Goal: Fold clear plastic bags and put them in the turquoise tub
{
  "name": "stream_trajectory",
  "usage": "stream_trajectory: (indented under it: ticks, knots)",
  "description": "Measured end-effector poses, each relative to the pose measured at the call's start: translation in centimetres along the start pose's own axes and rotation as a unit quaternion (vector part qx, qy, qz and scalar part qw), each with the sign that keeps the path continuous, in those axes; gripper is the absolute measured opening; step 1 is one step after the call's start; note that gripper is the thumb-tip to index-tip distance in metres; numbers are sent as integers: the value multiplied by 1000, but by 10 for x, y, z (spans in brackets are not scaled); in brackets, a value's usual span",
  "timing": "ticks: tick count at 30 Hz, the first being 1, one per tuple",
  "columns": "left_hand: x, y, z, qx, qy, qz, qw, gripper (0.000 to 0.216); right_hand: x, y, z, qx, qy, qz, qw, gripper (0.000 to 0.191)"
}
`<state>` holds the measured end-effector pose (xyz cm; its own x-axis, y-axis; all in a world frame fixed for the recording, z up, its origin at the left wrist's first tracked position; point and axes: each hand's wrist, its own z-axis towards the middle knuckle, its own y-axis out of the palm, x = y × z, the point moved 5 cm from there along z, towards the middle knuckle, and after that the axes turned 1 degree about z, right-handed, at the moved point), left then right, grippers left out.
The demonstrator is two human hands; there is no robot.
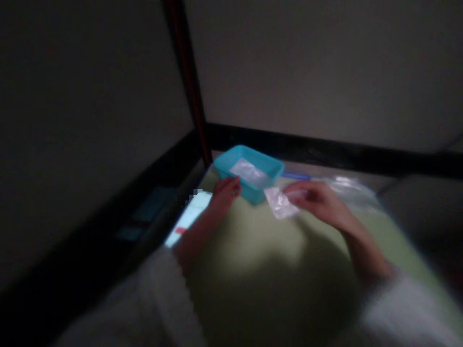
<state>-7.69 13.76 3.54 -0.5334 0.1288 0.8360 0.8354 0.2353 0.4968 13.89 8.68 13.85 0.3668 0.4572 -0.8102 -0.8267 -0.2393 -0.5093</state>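
The right hand point(321, 205) pinches a small clear packet point(280, 205) between its fingers, just beside a blue basket point(251, 193); another clear packet point(249, 171) lies inside the basket; the left hand point(224, 195), fingers curled, is at the basket's near rim, though whether it grips is unclear; a purple stick point(298, 177) and crinkled plastic point(349, 190) lie toward the right on the yellow-green bench point(260, 241); a bright sheet point(191, 214) lies by the left forearm.

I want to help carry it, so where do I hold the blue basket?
I'd hold the blue basket by the rim at its two short ends, coming from left and right. It's longer than it is wide and stands open side up, so that should help keep it level, with the shiny plastic inside it.
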Motion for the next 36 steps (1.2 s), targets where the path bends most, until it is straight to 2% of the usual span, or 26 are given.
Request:
stream_trajectory:
  ticks: [5,11,14,21,23,29,33,36]
  knots:
    - [-1,-2,-2,-12,19,-16,1000,16,5,-14,-2,71,20,4,997,14]
    - [6,-7,-28,-65,13,22,998,15,3,-23,-5,123,17,6,992,16]
    - [8,-3,-42,-107,0,58,993,22,-1,-22,-6,109,2,7,994,15]
    - [5,14,-64,-217,-27,84,972,27,-10,-14,-11,21,-42,-23,999,26]
    - [3,15,-66,-228,-33,84,970,26,-12,-12,-12,13,-53,-44,998,33]
    - [-3,13,-67,-229,-69,84,967,26,-23,-13,-13,53,-112,-78,989,57]
    - [-5,11,-64,-226,-73,87,968,24,-32,-14,-15,90,-127,-109,982,39]
    - [-8,10,-62,-227,-79,91,966,25,-36,-12,-17,80,-105,-97,987,29]
